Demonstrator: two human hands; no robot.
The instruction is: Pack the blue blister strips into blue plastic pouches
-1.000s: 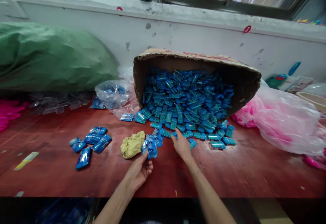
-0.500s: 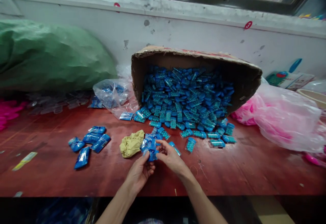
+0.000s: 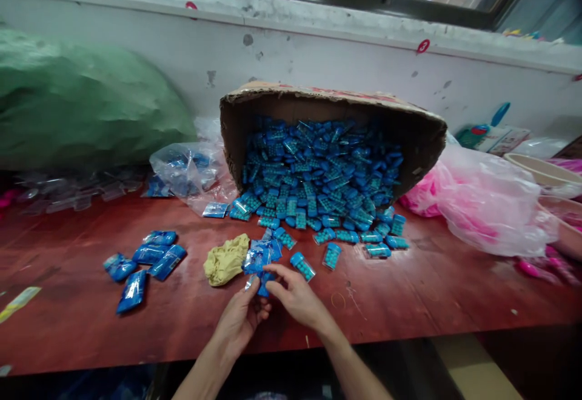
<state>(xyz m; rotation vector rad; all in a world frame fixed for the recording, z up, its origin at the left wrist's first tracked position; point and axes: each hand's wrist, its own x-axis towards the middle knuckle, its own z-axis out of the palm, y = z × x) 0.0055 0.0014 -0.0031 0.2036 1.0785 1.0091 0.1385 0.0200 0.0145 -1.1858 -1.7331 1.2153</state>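
Near the table's front, my left hand (image 3: 243,315) is closed, pinching a small shiny blue packet (image 3: 264,285) between thumb and fingers. Thumb and forefinger of my right hand (image 3: 293,296) close on the same packet from the other side. Its lower part is hidden by the fingers. Just beyond lie flat blue wrappers (image 3: 262,253), and left of them a crumpled yellow cloth-like lump (image 3: 226,259). A clear bottle with a blue cap and blue-green beads (image 3: 302,266) lies beside my right hand. Several filled blue packets (image 3: 133,290) rest to the left.
A tipped cardboard box (image 3: 331,98) spills many small capped bottles (image 3: 318,170) onto the red table (image 3: 422,291). A clear bag (image 3: 186,173) and big green sack (image 3: 91,103) stand left. Pink-filled plastic bags (image 3: 491,200) lie right.
The view has turned slightly right. The packet is now lower between my hands, apart from the flat wrappers, and the capped bottle beside my right hand is more exposed.
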